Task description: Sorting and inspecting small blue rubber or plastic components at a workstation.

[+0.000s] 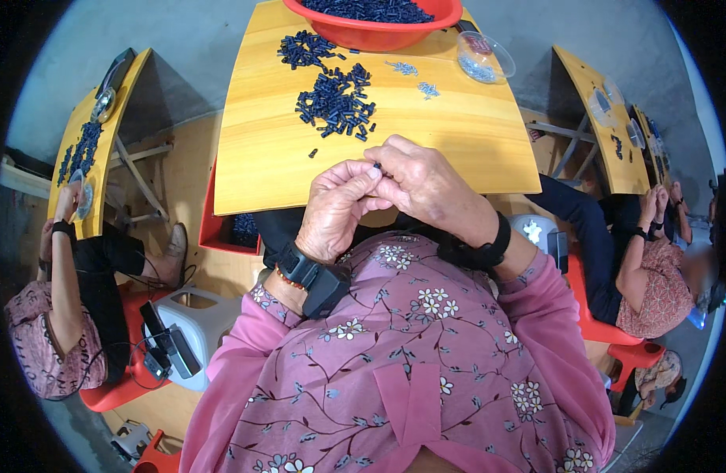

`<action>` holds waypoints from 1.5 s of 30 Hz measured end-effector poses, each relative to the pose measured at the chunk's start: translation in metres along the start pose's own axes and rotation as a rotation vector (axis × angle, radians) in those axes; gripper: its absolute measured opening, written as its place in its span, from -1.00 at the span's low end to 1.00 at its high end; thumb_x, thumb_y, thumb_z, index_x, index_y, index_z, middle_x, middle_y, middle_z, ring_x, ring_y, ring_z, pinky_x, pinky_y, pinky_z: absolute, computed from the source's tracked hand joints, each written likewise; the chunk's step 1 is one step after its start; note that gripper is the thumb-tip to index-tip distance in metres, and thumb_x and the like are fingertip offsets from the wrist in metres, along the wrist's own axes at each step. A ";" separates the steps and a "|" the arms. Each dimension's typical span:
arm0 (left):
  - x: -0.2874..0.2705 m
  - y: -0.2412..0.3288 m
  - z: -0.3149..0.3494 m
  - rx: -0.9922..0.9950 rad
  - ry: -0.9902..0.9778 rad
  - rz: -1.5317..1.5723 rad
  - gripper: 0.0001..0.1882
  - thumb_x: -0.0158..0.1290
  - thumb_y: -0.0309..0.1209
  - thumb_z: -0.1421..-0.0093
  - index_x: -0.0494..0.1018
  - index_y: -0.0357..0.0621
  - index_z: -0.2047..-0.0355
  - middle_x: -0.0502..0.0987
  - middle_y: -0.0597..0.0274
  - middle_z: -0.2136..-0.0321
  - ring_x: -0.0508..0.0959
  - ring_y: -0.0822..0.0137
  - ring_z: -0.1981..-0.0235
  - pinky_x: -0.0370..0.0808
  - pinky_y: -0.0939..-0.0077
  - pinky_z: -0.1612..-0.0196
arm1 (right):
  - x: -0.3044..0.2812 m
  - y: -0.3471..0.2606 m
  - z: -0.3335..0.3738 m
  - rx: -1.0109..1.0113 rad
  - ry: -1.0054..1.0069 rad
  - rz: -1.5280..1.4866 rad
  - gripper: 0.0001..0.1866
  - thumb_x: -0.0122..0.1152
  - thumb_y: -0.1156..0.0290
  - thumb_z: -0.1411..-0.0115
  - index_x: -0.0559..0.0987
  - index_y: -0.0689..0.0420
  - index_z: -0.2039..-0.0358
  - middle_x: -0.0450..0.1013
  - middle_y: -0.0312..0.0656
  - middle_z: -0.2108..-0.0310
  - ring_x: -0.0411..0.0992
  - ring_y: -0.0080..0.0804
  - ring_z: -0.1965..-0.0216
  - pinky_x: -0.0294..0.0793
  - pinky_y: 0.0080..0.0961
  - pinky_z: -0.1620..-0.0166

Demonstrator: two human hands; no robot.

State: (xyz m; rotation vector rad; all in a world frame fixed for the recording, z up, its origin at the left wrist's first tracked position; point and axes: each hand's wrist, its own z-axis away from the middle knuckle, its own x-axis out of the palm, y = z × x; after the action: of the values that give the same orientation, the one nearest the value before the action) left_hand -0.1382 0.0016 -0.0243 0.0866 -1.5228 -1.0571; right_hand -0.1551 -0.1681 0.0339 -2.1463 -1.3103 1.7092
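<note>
Both my hands meet just above the near edge of the yellow table (449, 158). Between my left thumb and fingers (343, 201) is a small black cylindrical piece (377, 165), mostly covered by the fingertips. My right hand (422, 177) is closed against the same spot, its fingertips pinched at the piece; whether it holds a second part is hidden. Beyond my hands lies a loose pile of small black cylindrical pieces (335, 102), with another pile (304, 50) farther back. One single black piece (313, 153) lies apart, left of my hands.
A red basin (363, 35) full of black pieces stands at the table's far edge. Small silvery parts (428, 90) lie to the right, near a clear plastic tub (486, 59). A red bin (221, 229) sits below the table's left side. Other people work at tables on both sides.
</note>
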 end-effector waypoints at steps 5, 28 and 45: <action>0.001 -0.002 0.001 0.031 -0.001 -0.110 -0.93 0.06 -0.51 -0.25 0.50 -0.26 0.34 0.60 0.12 0.39 0.63 0.37 0.39 0.61 0.49 0.27 | -0.001 0.003 0.004 0.008 -0.040 0.010 -0.68 0.30 0.43 -0.04 0.51 0.28 0.19 0.41 -0.02 0.39 0.43 -0.03 0.37 0.43 -0.27 0.31; -0.010 -0.013 -0.001 0.191 0.078 -0.417 -0.98 0.10 -0.60 -0.19 0.52 -0.31 0.37 0.59 0.20 0.45 0.55 0.45 0.47 0.51 0.57 0.33 | 0.014 0.004 0.020 -0.041 -0.125 0.301 -0.82 0.12 0.39 -0.14 0.40 0.23 0.40 0.36 -0.01 0.45 0.40 -0.08 0.44 0.43 -0.23 0.35; -0.016 0.022 -0.008 0.586 0.279 -0.410 -0.90 0.12 -0.54 -0.21 0.47 -0.23 0.26 0.58 0.17 0.33 0.59 0.40 0.40 0.61 0.39 0.23 | 0.011 0.054 -0.001 0.217 0.082 -0.018 -0.84 0.16 0.54 -0.12 0.54 0.29 0.26 0.46 -0.02 0.38 0.49 -0.07 0.35 0.47 -0.29 0.25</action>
State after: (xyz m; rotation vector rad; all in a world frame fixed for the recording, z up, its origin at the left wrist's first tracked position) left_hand -0.1161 0.0191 -0.0236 0.9482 -1.5431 -0.8295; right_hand -0.1244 -0.1942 -0.0045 -2.0520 -1.0666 1.6527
